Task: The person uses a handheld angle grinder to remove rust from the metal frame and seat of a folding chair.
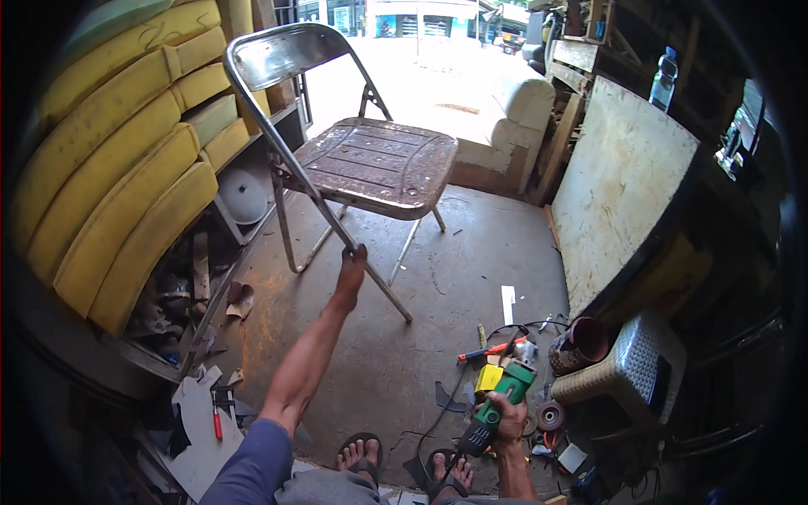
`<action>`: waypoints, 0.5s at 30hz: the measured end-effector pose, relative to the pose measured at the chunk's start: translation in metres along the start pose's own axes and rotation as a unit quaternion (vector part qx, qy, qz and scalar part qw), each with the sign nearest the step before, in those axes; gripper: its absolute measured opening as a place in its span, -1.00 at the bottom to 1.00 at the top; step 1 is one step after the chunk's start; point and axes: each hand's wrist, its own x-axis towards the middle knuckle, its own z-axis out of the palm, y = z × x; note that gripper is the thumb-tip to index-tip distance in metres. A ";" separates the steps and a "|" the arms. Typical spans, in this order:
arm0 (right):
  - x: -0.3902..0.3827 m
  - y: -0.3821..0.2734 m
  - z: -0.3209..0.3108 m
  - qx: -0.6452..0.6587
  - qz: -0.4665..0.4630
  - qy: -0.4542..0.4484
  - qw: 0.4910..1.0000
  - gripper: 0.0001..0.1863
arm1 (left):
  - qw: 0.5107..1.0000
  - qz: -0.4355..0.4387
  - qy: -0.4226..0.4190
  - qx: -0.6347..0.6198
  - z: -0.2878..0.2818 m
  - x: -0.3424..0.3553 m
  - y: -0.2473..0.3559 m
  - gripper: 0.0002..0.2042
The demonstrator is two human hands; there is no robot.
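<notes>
At 10 o'clock, thick yellow foam pads (126, 194) lie in a stack, one above another. At 7 to 8 o'clock there is a tool with a red handle (217, 425). Toward 11 o'clock the metal folding chair (370, 164) stands unfolded on the floor (438, 278); its seat is brown and worn. Near the centre, slightly toward 9 o'clock, the left hand (353, 259) is closed around one tube of the chair's frame. At 5 o'clock the green angle grinder (497, 404) is gripped in the right hand (511, 418), its head pointing toward 1 o'clock. At 4 o'clock a pale woven-pattern stool (627, 362) is tilted. At 2 o'clock are a large stained board (627, 177), leaning, and a clear bottle (663, 82).
</notes>
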 end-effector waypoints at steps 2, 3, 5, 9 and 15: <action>-0.001 0.001 0.000 -0.051 -0.025 0.004 0.998 -0.53 | 0.985 -0.112 -0.042 -0.126 0.003 0.006 0.005 -0.43; 0.001 0.002 0.005 -0.069 -0.026 -0.011 0.997 -0.51 | 0.992 -0.021 -0.059 -0.112 -0.009 0.008 0.001 -0.48; -0.001 -0.008 0.016 -0.096 -0.032 -0.036 0.994 -0.44 | 0.995 -0.014 -0.016 -0.100 -0.024 -0.003 -0.009 -0.47; 0.005 -0.039 0.028 -0.272 -0.163 -0.031 0.948 -0.36 | 0.987 -0.023 0.041 -0.155 -0.068 -0.047 -0.014 -0.47; -0.008 -0.161 0.114 -0.500 -0.203 -0.124 0.833 -0.29 | 0.977 -0.020 0.067 -0.201 -0.134 -0.087 -0.019 -0.47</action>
